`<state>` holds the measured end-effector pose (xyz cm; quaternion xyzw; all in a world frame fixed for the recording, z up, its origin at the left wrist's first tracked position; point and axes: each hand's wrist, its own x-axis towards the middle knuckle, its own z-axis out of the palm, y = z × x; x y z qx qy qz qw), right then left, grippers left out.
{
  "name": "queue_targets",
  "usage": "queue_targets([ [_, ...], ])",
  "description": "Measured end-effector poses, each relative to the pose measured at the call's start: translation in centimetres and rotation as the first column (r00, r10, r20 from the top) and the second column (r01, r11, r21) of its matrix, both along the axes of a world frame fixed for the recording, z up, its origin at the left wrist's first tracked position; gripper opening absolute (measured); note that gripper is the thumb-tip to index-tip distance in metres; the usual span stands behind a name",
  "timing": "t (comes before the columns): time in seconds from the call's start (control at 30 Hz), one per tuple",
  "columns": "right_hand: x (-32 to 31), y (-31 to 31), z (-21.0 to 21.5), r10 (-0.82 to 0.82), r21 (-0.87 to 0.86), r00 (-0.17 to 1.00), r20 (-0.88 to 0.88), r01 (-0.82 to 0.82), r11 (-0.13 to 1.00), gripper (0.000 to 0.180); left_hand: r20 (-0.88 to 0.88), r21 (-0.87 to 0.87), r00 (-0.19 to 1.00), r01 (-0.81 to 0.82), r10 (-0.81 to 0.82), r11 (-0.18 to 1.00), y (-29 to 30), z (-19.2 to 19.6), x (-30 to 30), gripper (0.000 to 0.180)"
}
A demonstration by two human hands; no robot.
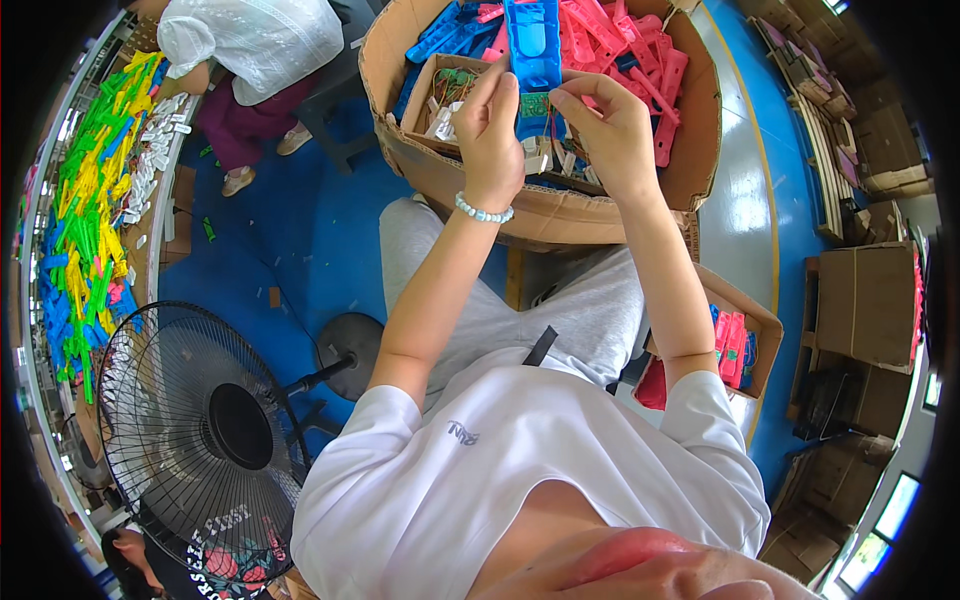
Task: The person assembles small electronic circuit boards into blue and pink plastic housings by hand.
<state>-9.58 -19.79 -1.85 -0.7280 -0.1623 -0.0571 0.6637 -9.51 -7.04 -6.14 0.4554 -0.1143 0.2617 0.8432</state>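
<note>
Over the large cardboard box [450, 195], my left hand [490, 145] is closed on the left edge of a blue plastic casing [533, 45]. A small green circuit board [537, 106] lies at the casing's near end, with thin wires hanging below it. My right hand [612, 130] has thumb and forefinger pinched at the board's right edge. Under my hands, a smaller carton [418, 118] holds wired boards [455, 85] and white plastic parts [443, 124]. Pink casings [600, 40] and blue casings [445, 35] fill the big box around it.
A black fan [240, 425] stands at my left. Beyond it, a long table carries green, yellow and blue parts [90, 220]; a person in white [250, 40] sits beside it. To my right stand a carton of pink parts [765, 320] and stacked cardboard boxes [865, 305].
</note>
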Motion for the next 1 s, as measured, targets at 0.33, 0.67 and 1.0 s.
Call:
queue_targets([
  [0.33,0.7,-0.7,-0.7,0.065,0.222,0.997,-0.048,-0.053,0.974,0.027,0.072,0.100,0.996,0.039,-0.046,0.994,-0.3,-0.4,-0.9,0.039],
  [0.67,2.0,-1.5,-1.4,0.095,0.304,0.995,-0.016,-0.086,0.949,0.030,-0.055,-0.328,0.937,0.310,-0.346,0.892,-0.8,1.0,-0.6,0.038],
  [1.0,0.6,-2.5,-5.3,0.337,0.100,0.831,-0.442,-0.328,0.939,0.038,0.100,-0.222,0.870,0.493,-0.483,0.841,1.0,0.9,1.3,0.059],
])
